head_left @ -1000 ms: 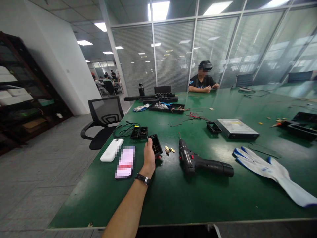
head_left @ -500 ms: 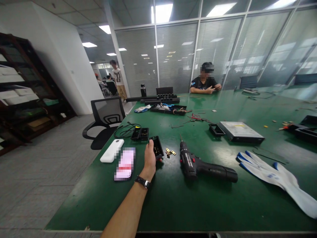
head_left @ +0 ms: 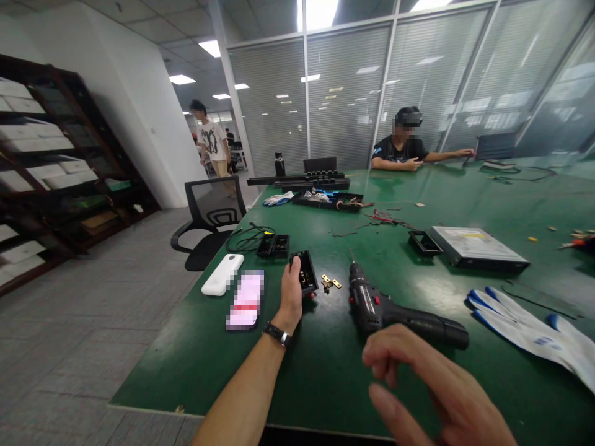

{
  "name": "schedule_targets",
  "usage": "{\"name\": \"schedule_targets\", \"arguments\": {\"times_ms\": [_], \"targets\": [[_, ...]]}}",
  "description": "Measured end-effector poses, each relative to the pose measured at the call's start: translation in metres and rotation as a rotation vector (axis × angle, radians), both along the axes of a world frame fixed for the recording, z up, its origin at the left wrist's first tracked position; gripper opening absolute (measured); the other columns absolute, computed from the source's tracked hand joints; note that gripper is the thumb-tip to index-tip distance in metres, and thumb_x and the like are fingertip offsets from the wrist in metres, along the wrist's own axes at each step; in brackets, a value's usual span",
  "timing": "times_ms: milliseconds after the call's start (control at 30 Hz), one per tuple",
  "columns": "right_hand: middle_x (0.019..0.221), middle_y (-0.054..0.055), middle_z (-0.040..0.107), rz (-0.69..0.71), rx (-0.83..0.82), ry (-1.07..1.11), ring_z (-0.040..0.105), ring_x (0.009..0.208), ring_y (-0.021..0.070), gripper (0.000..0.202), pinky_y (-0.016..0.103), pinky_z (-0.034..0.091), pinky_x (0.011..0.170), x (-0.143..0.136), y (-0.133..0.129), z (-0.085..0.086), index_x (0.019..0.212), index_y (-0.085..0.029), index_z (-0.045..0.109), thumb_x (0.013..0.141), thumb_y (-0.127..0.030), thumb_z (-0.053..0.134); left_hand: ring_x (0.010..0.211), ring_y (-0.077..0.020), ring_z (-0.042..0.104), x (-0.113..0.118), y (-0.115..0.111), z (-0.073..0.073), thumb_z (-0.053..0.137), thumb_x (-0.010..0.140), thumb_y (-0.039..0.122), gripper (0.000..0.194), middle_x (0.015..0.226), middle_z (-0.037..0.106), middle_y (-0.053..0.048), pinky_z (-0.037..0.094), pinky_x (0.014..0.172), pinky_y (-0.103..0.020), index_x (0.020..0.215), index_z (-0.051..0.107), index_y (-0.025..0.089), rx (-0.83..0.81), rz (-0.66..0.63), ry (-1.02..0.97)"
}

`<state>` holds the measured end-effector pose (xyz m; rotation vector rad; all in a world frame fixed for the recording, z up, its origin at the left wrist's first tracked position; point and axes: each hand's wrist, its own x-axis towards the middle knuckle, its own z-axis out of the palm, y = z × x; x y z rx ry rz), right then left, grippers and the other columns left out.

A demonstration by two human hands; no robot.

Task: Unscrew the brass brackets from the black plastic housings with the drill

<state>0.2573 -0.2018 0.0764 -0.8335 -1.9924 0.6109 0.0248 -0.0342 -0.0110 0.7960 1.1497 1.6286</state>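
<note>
My left hand (head_left: 291, 290) grips a small black plastic box (head_left: 307, 272), thumb over its near-left rim. Inside the box are small brass-coloured bits, too small to name. Just right of it lie several brass-coloured metal pieces (head_left: 330, 283) on the green table. My right hand (head_left: 432, 384) hangs over the near part of the table, thumb and fingers apart with nothing between them. Beyond it a black cordless drill (head_left: 372, 300) rests on its side, its bit pointing away from me.
Left of the box lie a phone (head_left: 246, 300), a white power bank (head_left: 223, 274) and black boxes (head_left: 273, 245) beside a cable. A disc drive (head_left: 478, 248) and a white-blue glove (head_left: 534, 334) lie right. One person (head_left: 402, 145) sits across the green table (head_left: 186, 378); another (head_left: 211, 139) walks behind.
My right hand has come into view from the lower right. The left hand still holds the box. The view has shifted slightly left, and the seated person has stretched out an arm.
</note>
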Motion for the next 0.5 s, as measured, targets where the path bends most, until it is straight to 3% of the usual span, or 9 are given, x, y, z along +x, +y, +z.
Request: {"name": "schedule_targets", "arguments": {"times_ms": [67,133,267,367,500], "targets": [[0.122,0.008,0.08,-0.237,0.064,-0.16,0.08,0.103,0.027,0.025,0.043,0.068,0.092,0.02,0.026,-0.016,0.132,-0.032,0.071,0.109,-0.036,0.066,0.058,-0.015,0.064,0.001,0.0,0.002,0.08,0.087,0.072,0.062,0.083,0.066,-0.002,0.049,0.041,-0.024,0.113,0.063,0.018,-0.011,0.008,0.028],[0.138,0.014,0.076,-0.342,0.111,-0.334,0.077,0.122,0.0342,0.031,0.054,0.064,0.108,0.049,0.053,-0.04,0.136,-0.027,0.073,0.108,-0.037,0.062,0.06,-0.016,0.066,0.002,0.0,0.003,0.082,0.088,0.053,0.049,0.086,0.068,-0.003,0.05,0.042,-0.024,0.116,0.063,0.018,-0.03,0.018,0.071],[0.142,0.021,0.076,-0.418,0.168,-0.628,0.075,0.125,0.0437,0.054,0.064,0.062,0.107,0.097,0.09,-0.08,0.149,-0.018,0.071,0.097,-0.032,0.063,0.062,-0.0178,0.068,0.005,0.002,0.004,0.076,0.083,0.03,0.037,0.088,0.071,-0.005,0.05,0.041,-0.025,0.114,0.063,0.017,-0.055,0.064,0.127],[0.14,0.024,0.078,-0.409,0.148,-0.809,0.075,0.124,0.0456,0.064,0.064,0.061,0.104,0.099,0.1,-0.084,0.155,-0.013,0.068,0.093,-0.024,0.065,0.06,-0.0174,0.067,0.005,0.002,0.003,0.074,0.081,0.028,0.036,0.088,0.072,-0.006,0.049,0.041,-0.025,0.113,0.064,0.017,-0.049,0.076,0.136],[0.125,0.025,0.082,-0.385,0.041,-0.999,0.078,0.111,0.0422,0.066,0.058,0.061,0.099,0.071,0.11,-0.066,0.157,-0.012,0.067,0.092,-0.011,0.061,0.062,-0.0187,0.069,0.005,0.002,0.003,0.074,0.08,0.032,0.036,0.088,0.074,-0.007,0.05,0.042,-0.025,0.112,0.066,0.017,-0.022,0.057,0.121]]}}
